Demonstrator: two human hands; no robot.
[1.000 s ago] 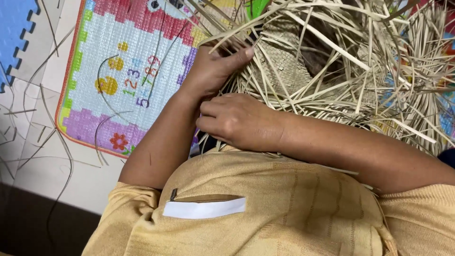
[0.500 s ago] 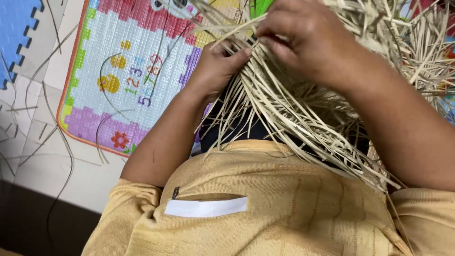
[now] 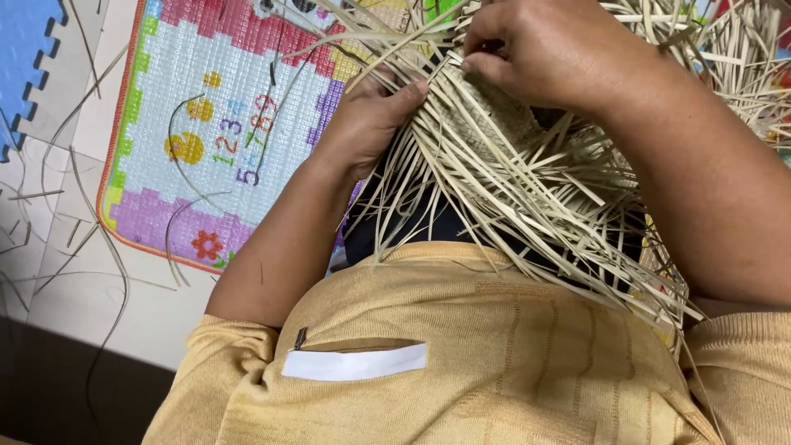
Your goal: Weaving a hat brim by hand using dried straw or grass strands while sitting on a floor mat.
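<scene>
Straw weave [image 3: 494, 124] strands fan toward wearer; left hand [image 3: 371, 115] & right hand [image 3: 552, 49] pinching strands.

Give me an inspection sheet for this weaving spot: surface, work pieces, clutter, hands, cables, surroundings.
Surface: colourful woven play mat on pale floor tiles.
Job's things: partly woven pale straw piece with loose straw strips fanning out over the lap.
Clutter: stray straw strands on mat and floor.
Hands: left hand braces the strips; right hand fingers pinch strips at the woven edge.
Cables: nothing seen.
Surroundings: blue foam puzzle tile.

Dry, matt straw strips [image 3: 527, 173]; ribbed knit cloth shirt [image 3: 494, 354].
</scene>
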